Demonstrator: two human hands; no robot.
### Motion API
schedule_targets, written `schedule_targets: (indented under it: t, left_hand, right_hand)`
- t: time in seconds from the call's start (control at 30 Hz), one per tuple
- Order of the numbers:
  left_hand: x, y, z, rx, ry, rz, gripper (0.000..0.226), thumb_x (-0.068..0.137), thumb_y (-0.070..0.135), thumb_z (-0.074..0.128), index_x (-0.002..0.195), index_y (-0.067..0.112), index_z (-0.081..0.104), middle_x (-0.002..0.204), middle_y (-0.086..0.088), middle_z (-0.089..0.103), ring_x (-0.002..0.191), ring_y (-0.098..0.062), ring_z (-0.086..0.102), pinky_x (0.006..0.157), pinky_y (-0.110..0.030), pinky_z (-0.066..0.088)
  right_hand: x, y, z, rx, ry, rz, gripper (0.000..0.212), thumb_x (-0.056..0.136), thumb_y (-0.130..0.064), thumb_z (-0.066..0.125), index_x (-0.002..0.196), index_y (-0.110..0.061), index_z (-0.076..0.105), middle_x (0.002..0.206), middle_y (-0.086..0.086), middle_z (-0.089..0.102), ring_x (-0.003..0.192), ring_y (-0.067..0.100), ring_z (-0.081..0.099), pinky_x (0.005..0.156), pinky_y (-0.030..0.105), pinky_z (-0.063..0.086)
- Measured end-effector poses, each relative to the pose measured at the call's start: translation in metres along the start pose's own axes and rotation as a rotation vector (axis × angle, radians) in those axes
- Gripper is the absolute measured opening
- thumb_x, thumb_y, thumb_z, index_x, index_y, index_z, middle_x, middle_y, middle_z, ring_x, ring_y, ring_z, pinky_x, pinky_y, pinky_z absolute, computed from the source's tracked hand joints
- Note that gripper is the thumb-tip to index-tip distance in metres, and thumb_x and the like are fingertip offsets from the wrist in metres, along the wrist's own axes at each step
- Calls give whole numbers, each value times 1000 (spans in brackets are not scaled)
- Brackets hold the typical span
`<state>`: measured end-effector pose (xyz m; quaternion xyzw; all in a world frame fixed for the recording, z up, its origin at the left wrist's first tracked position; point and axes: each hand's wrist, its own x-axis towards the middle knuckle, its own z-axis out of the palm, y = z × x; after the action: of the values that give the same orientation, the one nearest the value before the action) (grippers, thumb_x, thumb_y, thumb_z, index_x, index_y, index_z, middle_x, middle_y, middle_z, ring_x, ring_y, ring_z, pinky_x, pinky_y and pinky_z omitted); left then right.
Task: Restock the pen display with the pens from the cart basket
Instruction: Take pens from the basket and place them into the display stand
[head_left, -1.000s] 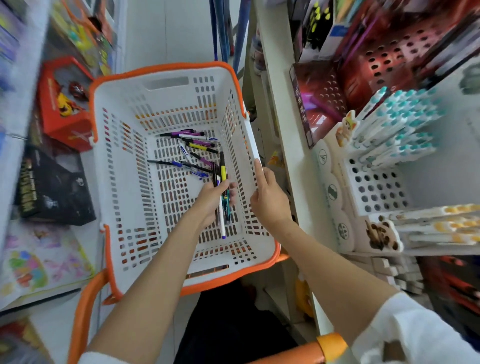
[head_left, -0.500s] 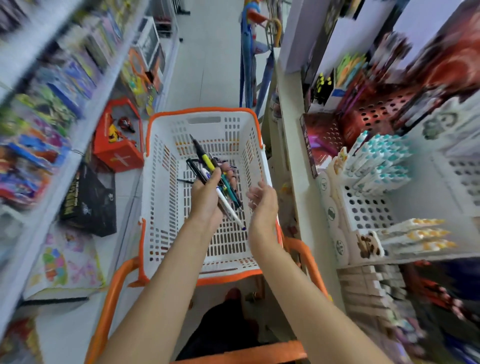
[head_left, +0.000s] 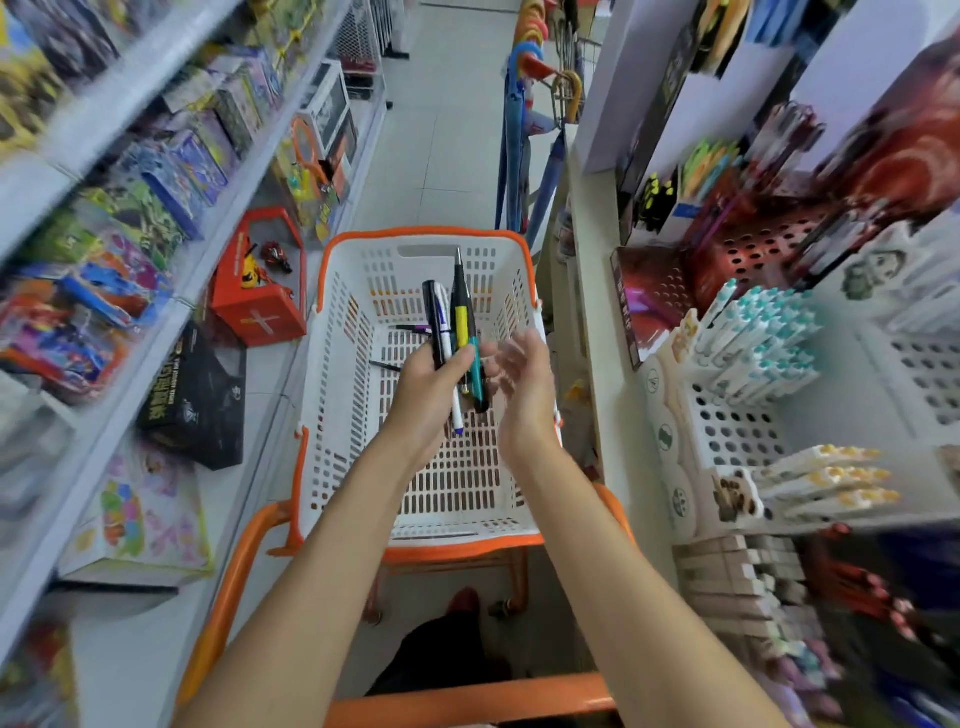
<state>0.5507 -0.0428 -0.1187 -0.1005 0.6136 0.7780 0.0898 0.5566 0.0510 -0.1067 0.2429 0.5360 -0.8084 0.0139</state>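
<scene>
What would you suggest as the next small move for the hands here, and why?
Probably the right hand should pinch one pen out of the bundle of pens that the left hand grips above the cart basket. The right hand is open and empty beside it, and the pen display with free holes stands on that side.

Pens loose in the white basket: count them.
2: a thin black pen beside the left hand, and a dark purplish pen farther back. Others may hide behind the hand.

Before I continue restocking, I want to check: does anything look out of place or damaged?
Nothing is spilled or broken. The pens in the left hand sit unevenly; loose pens lie in the basket.
</scene>
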Motion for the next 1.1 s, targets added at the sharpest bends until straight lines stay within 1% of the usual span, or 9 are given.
schedule_targets:
  t: [0.1, 0.23, 0.43, 0.63, 0.7, 0.8, 0.87, 0.97, 1.1]
  left_hand:
    - [-6, 9, -7, -86, -125, -80, 20, 100, 6, 52, 117, 11, 62, 105, -8, 74, 92, -22, 72, 71, -37, 60]
    - [-12, 12, -7, -148, -156, -136, 21, 96, 2, 56, 114, 10, 62, 109, -9, 74, 98, -27, 73, 69, -36, 61]
    - [-13, 15, -10, -77, -266, -189, 24, 98, 5, 53, 121, 7, 59, 114, -11, 73, 102, -31, 71, 82, -41, 61]
    - [-12, 20, -8, -89, -345, -240, 27, 99, 8, 52, 126, 4, 56, 114, -15, 72, 96, -30, 72, 78, -42, 62]
    - [-11, 22, -6, -63, -373, -243, 23, 99, 9, 53, 120, 5, 60, 108, -13, 73, 82, -20, 71, 69, -32, 61]
    - [-9, 24, -4, -74, -399, -268, 16, 98, 6, 53, 111, 6, 63, 99, -12, 73, 70, -13, 62, 58, -23, 54]
    - [-7, 26, -2, -43, -423, -275, 16, 98, 4, 53, 111, 8, 63, 96, -12, 72, 69, -13, 61, 57, -23, 54]
    - [-6, 28, -2, 4, -475, -290, 19, 97, 3, 55, 115, 5, 60, 97, -13, 72, 73, -15, 62, 58, -24, 54]
    - [-5, 25, -7, 62, -495, -302, 23, 97, 4, 56, 119, 6, 59, 95, -10, 73, 73, -13, 64, 60, -23, 55]
  right_hand:
    - [13, -26, -14, -291, -229, -83, 35, 99, -34, 55, 124, -10, 62, 107, 0, 70, 84, 3, 70, 72, 20, 57]
    - [23, -40, -21, -494, -328, -151, 36, 92, -24, 70, 123, -5, 65, 114, 11, 71, 100, 31, 70, 92, 49, 56]
    - [24, -49, -26, -428, -449, -169, 30, 94, -7, 64, 123, -3, 63, 108, 17, 73, 96, 32, 71, 81, 36, 59]
    - [29, -53, -30, -375, -455, -173, 27, 90, 0, 66, 118, -1, 66, 101, 17, 74, 84, 21, 71, 74, 29, 58]
    - [33, -56, -31, -430, -434, -203, 26, 89, -4, 69, 114, -8, 66, 103, 13, 74, 86, 21, 70, 79, 34, 58]
    - [40, -77, -31, -558, -378, -272, 51, 86, -26, 76, 132, -23, 53, 124, -1, 65, 109, 11, 64, 89, 27, 50]
    - [47, -100, -27, -801, -417, -303, 56, 85, -42, 74, 135, -28, 52, 135, -6, 57, 122, 11, 55, 100, 30, 45]
    - [52, -116, -13, -1206, -605, -336, 32, 84, -41, 75, 111, -24, 73, 128, -8, 64, 120, 13, 56, 109, 41, 42]
    - [51, -126, -5, -1009, -533, -378, 17, 90, -25, 71, 97, -10, 71, 106, -3, 71, 101, 8, 63, 96, 28, 45]
